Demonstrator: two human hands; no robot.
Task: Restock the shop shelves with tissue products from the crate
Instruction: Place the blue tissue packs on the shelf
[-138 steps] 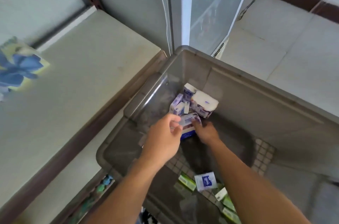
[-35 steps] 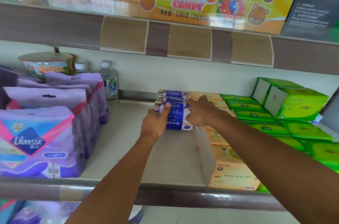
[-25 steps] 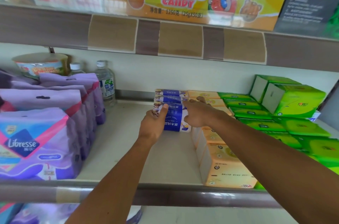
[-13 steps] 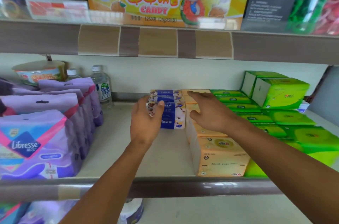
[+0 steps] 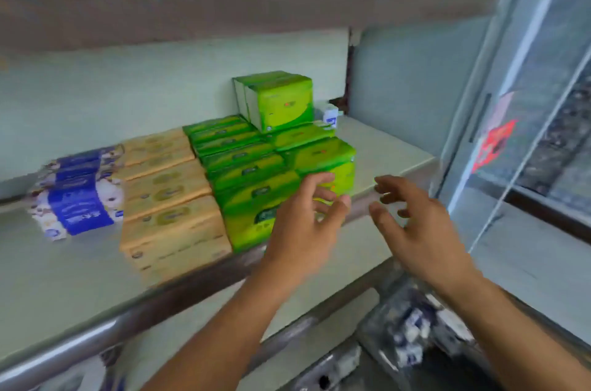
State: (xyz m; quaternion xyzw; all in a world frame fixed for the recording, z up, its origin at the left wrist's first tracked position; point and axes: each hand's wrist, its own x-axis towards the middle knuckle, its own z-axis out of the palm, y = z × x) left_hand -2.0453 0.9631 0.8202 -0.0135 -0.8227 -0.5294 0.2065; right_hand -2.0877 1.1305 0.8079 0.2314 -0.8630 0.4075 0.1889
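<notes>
Both hands empty, fingers spread: left hand (image 5: 303, 224) before green tissue packs (image 5: 256, 186), right hand (image 5: 412, 227) off the shelf (image 5: 383, 150) edge; crate (image 5: 412, 339) low, near right.

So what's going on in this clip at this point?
A person is restocking a shop shelf with tissue packs. Blue-and-white packs lie on the shelf beside rows of orange packs and green packs. Neither hand holds anything: the left hand and right hand hover open in front of the shelf edge. The crate, low right, has packs left in it.
</notes>
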